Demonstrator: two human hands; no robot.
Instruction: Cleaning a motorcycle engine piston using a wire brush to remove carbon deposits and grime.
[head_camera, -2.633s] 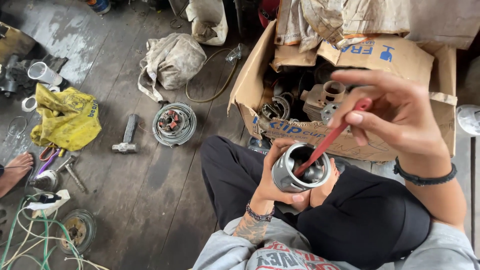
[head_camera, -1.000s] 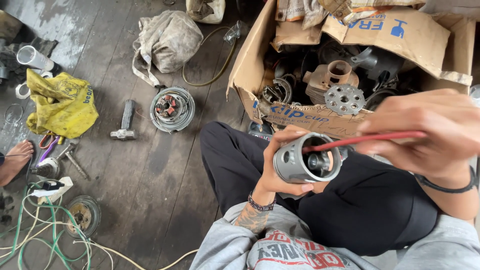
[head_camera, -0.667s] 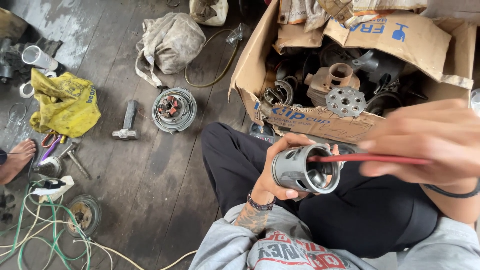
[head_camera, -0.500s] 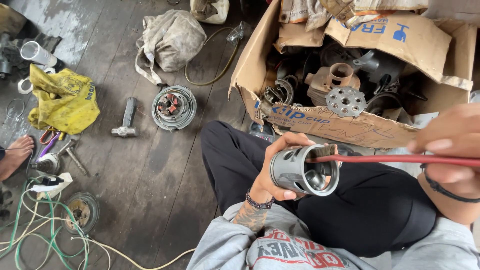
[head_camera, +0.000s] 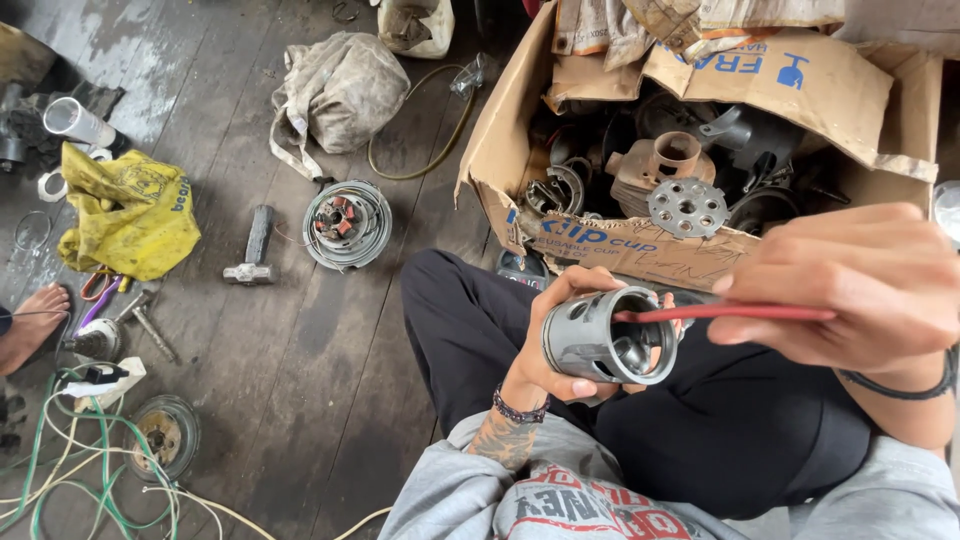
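Observation:
My left hand grips a grey metal piston, its open end turned to the right. My right hand is close to the camera at the right and pinches a thin red stick held level. The stick's tip rests at the upper rim of the piston's open mouth. Both hands are over my lap, in black trousers, as I sit on a wooden floor.
A torn cardboard box full of metal engine parts stands just beyond my knees. On the floor to the left lie a round coil part, a hammer, a yellow bag, a grey cloth sack, wires and small tools. Someone's bare foot shows at the left edge.
The piston has turned from mouth-up to mouth-right. My right hand swung from above it to the right and nearer the camera, and the red stick went from steep to level.

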